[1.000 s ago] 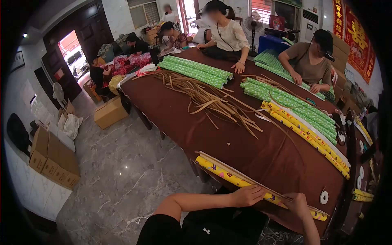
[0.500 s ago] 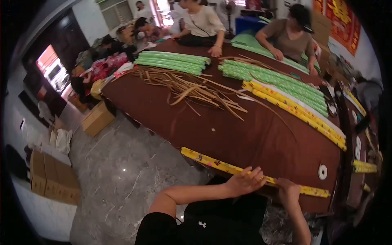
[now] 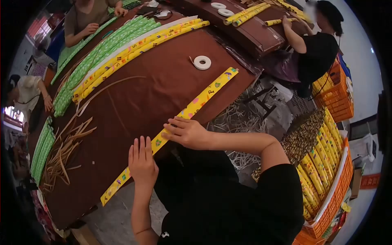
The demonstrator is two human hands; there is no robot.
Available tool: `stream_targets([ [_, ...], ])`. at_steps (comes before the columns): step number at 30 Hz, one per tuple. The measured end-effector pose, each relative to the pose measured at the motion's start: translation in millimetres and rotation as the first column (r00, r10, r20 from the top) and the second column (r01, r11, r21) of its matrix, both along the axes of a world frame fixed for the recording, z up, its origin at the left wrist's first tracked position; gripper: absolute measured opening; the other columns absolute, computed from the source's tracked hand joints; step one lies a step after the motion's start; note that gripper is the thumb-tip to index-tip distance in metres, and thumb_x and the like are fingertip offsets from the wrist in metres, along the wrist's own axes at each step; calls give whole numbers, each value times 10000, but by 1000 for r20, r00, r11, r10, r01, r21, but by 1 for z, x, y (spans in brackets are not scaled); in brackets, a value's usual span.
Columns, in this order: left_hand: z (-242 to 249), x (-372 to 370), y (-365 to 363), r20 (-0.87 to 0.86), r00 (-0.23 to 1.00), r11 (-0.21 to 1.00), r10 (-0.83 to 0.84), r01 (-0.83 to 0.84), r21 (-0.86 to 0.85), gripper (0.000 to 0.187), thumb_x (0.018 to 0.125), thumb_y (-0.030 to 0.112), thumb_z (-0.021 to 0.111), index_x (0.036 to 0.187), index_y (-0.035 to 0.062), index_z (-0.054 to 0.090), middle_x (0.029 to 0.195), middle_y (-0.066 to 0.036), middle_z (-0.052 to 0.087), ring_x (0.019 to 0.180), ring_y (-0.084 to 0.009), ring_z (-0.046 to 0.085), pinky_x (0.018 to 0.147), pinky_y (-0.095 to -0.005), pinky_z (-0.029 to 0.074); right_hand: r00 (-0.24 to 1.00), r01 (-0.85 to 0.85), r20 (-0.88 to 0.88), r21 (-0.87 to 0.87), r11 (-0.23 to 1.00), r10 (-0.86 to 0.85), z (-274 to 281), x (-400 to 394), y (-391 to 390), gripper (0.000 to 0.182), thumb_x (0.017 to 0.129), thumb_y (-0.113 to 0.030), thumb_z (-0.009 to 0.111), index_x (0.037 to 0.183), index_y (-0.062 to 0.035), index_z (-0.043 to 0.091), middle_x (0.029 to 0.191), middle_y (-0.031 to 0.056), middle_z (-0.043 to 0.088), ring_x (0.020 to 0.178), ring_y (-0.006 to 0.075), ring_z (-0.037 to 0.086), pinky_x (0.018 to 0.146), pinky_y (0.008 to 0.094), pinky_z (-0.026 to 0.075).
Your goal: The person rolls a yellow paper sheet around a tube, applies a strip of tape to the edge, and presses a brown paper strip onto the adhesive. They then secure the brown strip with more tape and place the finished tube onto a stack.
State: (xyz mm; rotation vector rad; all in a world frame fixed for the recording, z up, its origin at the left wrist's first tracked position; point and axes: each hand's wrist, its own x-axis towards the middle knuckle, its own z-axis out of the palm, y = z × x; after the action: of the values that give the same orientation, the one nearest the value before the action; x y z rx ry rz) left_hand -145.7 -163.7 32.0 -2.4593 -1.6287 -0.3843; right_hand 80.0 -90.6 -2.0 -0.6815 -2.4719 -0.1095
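A long, narrow roll of yellow patterned wrapping paper [image 3: 200, 103] lies slantwise along the near edge of the brown-covered table [image 3: 163, 77]. Flat on its middle rests my left hand [image 3: 143, 161], fingers stretched out. Just beyond it, my right hand [image 3: 188, 132] lies on the same roll with fingers extended. Neither hand is wrapped round it. A white roll of tape [image 3: 196, 63] sits on the table past my right hand, its loose end sticking up.
Green patterned rolls [image 3: 77, 81] and finished-looking yellow rolls [image 3: 134, 51] line the far side. Brown strips [image 3: 65, 151] are heaped at left. An orange crate [image 3: 341, 183] of yellow rolls stands at right. A co-worker in black [image 3: 322, 57] handles yellow rolls at another table; others sit opposite.
My view has swung to the right, bringing the crate and the co-worker in black into sight. My right hand, earlier curled on the yellow roll, now lies flat on it.
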Motion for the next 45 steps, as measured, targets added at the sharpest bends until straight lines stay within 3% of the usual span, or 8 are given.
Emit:
stream_targets([
  [14,-18,3,-3,28,1000,998,-13,15,-60,663,714,-144,493,1372,-72,450,1401,-226,480,1322,-367,452,1102,-457,373,999,38,-6,89,995,-38,-8,0,-6,427,803,-197,621,1213,-79,616,1265,151,594,1186,338,567,1050,471,431],
  [18,-25,6,-4,30,999,1000,11,-10,-27,619,748,-148,492,1361,-73,466,1398,-228,489,1312,-369,467,1098,-456,381,968,81,-219,-199,977,-125,16,19,-11,392,812,-174,708,1186,-89,623,1258,94,599,1184,263,563,1049,462,401],
  [20,-31,6,-5,-36,999,999,17,-16,34,552,795,-132,502,1344,-71,492,1382,-230,511,1294,-369,491,1087,-456,395,832,311,-382,-279,908,-402,23,46,-6,289,825,-143,716,1097,-63,659,1128,92,660,1033,275,620,903,421,464],
  [23,-27,9,-6,-49,999,999,17,-15,50,497,827,-112,513,1323,-73,516,1364,-233,531,1281,-369,508,1078,-456,406,262,397,-617,-632,666,-742,16,115,26,138,845,-60,707,971,-10,680,895,91,637,791,213,614,667,311,491],
  [27,-27,10,-7,-54,998,999,20,-17,50,487,832,-110,515,1318,-78,518,1367,-236,527,1286,-373,502,1080,-458,404,362,756,-573,-281,592,-735,13,202,58,113,847,-79,710,930,-2,713,886,87,648,772,197,630,673,287,489],
  [29,-28,10,-7,-61,998,998,21,-17,61,484,834,-113,514,1317,-82,518,1368,-240,525,1286,-373,502,1081,-457,403,227,387,-438,-779,493,-870,11,217,66,137,845,-95,708,947,-4,723,859,92,668,762,201,640,692,297,496],
  [42,-30,9,-7,-55,998,998,19,-16,65,470,844,-118,495,1312,-85,523,1362,-240,529,1288,-370,501,1073,-464,416,486,617,-319,-534,578,-814,-2,230,83,185,832,-185,730,919,-23,750,841,127,675,780,252,647,702,327,496],
  [45,-31,9,-7,-57,998,998,24,-21,55,474,842,-119,494,1313,-85,522,1363,-238,528,1290,-368,500,1071,-463,417,422,580,-265,-656,483,-867,9,225,84,224,829,-219,744,896,-6,752,809,127,696,716,199,653,660,299,489],
])
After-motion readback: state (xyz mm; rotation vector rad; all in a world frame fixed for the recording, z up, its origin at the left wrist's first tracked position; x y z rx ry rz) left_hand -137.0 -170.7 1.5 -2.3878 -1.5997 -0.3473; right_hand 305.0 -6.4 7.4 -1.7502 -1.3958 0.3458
